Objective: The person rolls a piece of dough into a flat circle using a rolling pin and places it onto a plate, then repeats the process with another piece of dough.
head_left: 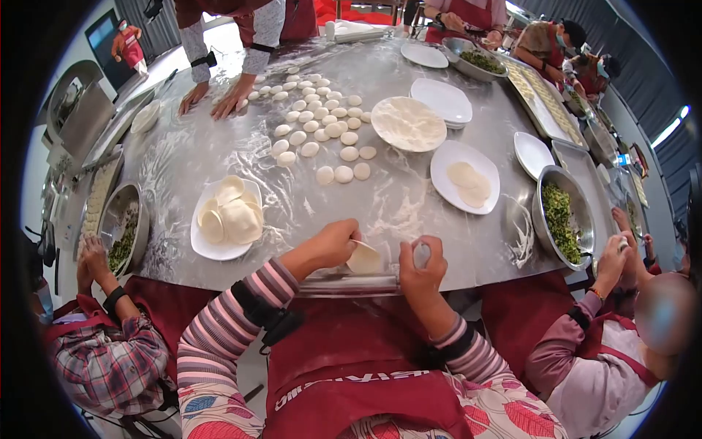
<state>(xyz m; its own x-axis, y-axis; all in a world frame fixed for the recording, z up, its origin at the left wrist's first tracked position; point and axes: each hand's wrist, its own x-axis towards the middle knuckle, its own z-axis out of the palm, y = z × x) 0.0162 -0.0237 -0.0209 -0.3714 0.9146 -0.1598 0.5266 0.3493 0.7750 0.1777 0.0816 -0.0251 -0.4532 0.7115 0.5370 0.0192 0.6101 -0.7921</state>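
Observation:
My left hand (pixel 333 245) pinches the edge of a thin, pale dough wrapper (pixel 364 259) at the near table edge. Just below the wrapper lies a long, greyish bar that looks like a rolling pin (pixel 349 284). At its right end, my right hand (pixel 424 269) is curled, with fingers and thumb bent round; the hand covers that end. Beyond my hands, several small dough discs (pixel 344 174) are spread on the floured table. A white plate (pixel 201 247) of rolled wrappers (pixel 238 218) stands to the left, and another plate (pixel 446 197) with wrappers (pixel 468 183) to the right.
A flour bowl (pixel 408 123) stands beyond the right plate, near stacked white plates (pixel 441 99). Steel bowls of green filling stand right (pixel 561 219) and left (pixel 121 238). A co-worker's hands (pixel 219 99) rest on the far table; other people work at both sides.

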